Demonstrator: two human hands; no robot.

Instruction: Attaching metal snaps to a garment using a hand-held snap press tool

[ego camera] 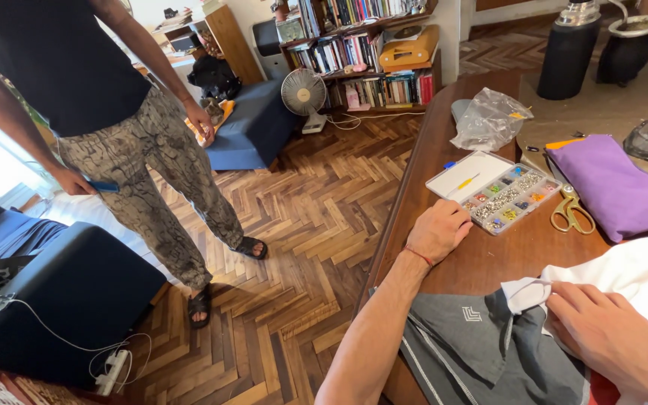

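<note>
My left hand [438, 230] rests as a loose fist on the brown wooden table [444, 142], just left of a clear compartment box [505, 198] filled with small coloured beads and metal bits; it holds nothing. A red thread circles that wrist. My right hand [609, 337] lies at the lower right, fingers pressing on white fabric [624, 274] that overlaps a dark grey garment [481, 345] on my lap and the table edge.
Gold scissors [573, 213], purple cloth [613, 180] and a crumpled clear plastic bag [489, 118] lie on the table. Another person [114, 120] in patterned trousers stands at left on the herringbone floor, near a dark sofa [61, 292], a fan [303, 94] and a bookshelf [369, 52].
</note>
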